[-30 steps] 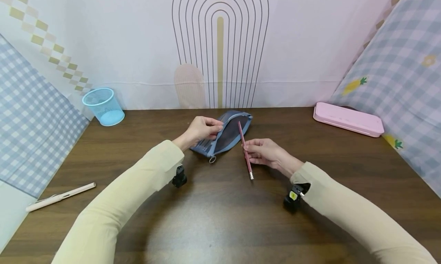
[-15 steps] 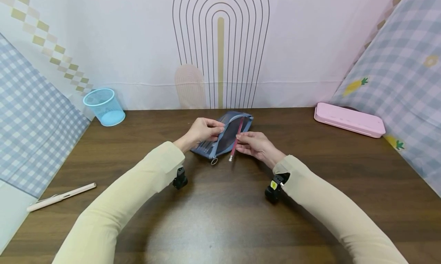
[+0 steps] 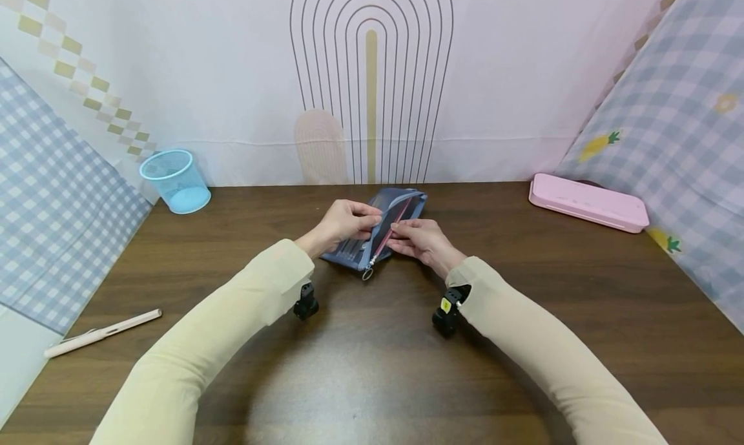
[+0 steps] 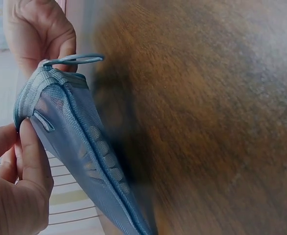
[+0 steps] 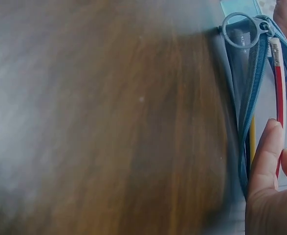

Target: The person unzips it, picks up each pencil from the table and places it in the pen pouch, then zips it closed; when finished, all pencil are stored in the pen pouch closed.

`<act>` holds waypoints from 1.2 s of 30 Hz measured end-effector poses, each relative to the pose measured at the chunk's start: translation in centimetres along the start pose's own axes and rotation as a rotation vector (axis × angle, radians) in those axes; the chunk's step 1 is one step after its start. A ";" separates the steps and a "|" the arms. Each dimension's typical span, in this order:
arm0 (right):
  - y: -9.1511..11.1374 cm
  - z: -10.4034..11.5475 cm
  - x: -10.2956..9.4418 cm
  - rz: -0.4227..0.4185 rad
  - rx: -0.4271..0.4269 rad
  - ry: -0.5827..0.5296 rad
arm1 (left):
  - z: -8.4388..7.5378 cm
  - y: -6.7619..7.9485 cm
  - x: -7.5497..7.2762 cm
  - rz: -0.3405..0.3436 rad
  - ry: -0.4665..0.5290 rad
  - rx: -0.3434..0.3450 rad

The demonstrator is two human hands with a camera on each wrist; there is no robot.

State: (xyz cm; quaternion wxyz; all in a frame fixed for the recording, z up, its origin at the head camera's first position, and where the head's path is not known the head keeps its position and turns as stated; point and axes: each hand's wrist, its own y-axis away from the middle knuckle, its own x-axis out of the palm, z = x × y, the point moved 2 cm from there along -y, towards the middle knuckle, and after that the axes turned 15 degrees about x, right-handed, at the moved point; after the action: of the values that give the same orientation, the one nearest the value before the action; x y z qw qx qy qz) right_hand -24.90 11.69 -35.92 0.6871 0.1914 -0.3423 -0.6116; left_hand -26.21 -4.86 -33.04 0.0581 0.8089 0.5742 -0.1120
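Observation:
A blue mesh zip pouch (image 3: 349,251) lies unzipped at the back middle of the table, its mouth spread. My left hand (image 3: 343,224) pinches the near-left edge of that mouth between thumb and fingers, as the left wrist view confirms. At the mouth's right side, my right hand (image 3: 423,241) pinches a red pencil (image 3: 383,239). The pencil lies slanted along the opening, its eraser end (image 5: 275,49) beside the zipper pull ring (image 5: 240,30). Its far end reaches into the pouch. Through the mesh, several other slim things show, one of them yellow (image 5: 252,142).
A light blue mesh cup (image 3: 177,183) stands at the back left. On the left of the brown table (image 3: 349,367) lies a white pen (image 3: 104,332). A pink case (image 3: 588,201) rests at the back right, against the checked cloth (image 3: 674,141).
My right hand has moved left with the red pencil, from beside the pouch to its mouth. The pencil has swung round to line up with the opening. The left hand has hardly moved.

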 end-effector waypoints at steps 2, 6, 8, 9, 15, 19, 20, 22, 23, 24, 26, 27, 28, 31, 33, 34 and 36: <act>-0.1 0.0 0.1 -0.003 0.003 -0.003 | 0.0 0.0 0.0 0.001 0.006 0.001; -0.3 0.1 0.3 -0.010 0.012 -0.005 | 0.0 0.1 0.0 0.001 0.015 0.002; -0.3 0.1 0.5 -0.010 0.018 -0.001 | 0.0 0.1 0.0 0.002 0.021 0.002; -0.3 0.1 0.6 -0.007 0.021 -0.001 | -0.1 0.1 0.0 0.004 0.024 0.002; 0.3 -0.3 0.6 0.050 0.063 0.006 | -0.1 0.0 -0.1 0.003 0.022 0.003; 1.3 -0.2 -0.2 0.042 0.050 0.022 | -0.2 0.1 -0.2 -0.001 0.011 0.003; 1.5 -0.1 -0.6 0.027 0.031 0.016 | -0.2 0.1 -0.3 0.000 0.012 0.007; 1.6 0.3 -1.6 -0.027 -0.021 -0.010 | -0.1 0.2 -0.4 0.003 0.012 0.013; 1.5 0.5 -2.3 -0.058 -0.047 -0.030 | -0.1 0.2 -0.5 0.006 0.010 0.017; 1.4 0.8 -3.0 -0.086 -0.072 -0.053 | -0.1 0.2 -0.6 0.010 0.008 0.021; 0.6 1.2 -4.7 -0.127 -0.112 -0.094 | 0.0 0.3 -0.7 0.018 0.003 0.025; 0.0 1.4 -5.6 -0.135 -0.126 -0.115 | 0.0 0.3 -0.8 0.022 -0.003 0.026; -0.2 1.7 -6.2 -0.149 -0.127 -0.116 | 0.0 0.3 -0.9 0.027 -0.008 0.026; -0.3 2.2 -7.1 -0.176 -0.105 -0.076 | 0.0 0.3 -1.0 0.041 -0.026 0.028; 0.7 2.4 -6.8 -0.186 -0.079 -0.039 | -0.1 0.3 -1.1 0.051 -0.041 0.032; 1.5 2.5 -6.3 -0.195 -0.058 -0.016 | -0.1 0.3 -1.1 0.056 -0.046 0.034; 2.2 2.5 -5.8 -0.186 -0.043 0.002 | -0.2 0.4 -1.1 0.064 -0.057 0.036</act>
State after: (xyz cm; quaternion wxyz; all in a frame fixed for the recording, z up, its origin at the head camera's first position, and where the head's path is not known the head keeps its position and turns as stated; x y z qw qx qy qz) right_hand -25.22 18.07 -34.08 0.6316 0.2083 -0.3091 -0.6798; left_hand -26.17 -5.94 -32.62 0.0633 0.8242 0.5442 -0.1434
